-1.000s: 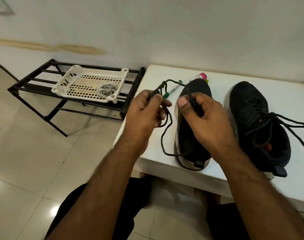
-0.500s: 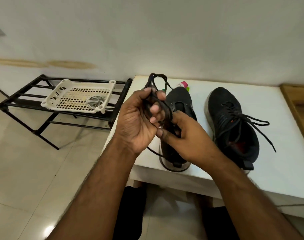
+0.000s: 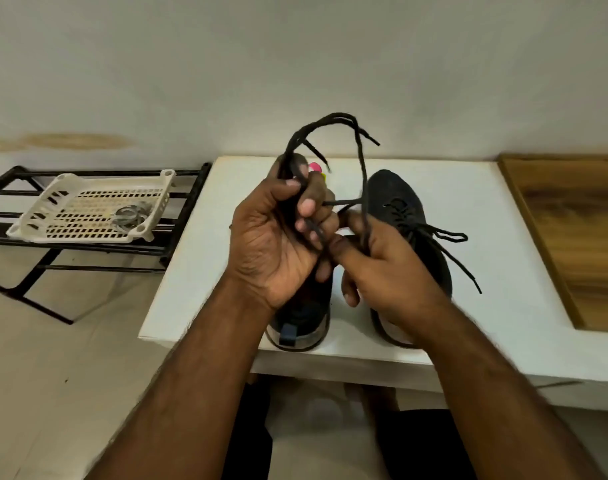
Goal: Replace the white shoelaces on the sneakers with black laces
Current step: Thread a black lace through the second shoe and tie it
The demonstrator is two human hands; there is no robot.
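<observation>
With your left hand [image 3: 278, 244] gripping the bunched black lace [image 3: 359, 161] and your right hand [image 3: 385, 268] pinching one strand, free an end before threading the unlaced sneaker [image 3: 300, 327].

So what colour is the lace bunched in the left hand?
Black; the lace loops above the left hand in the head view.

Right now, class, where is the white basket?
In the head view it sits far left: the white basket rests on the black rack, left of the white table.
</observation>
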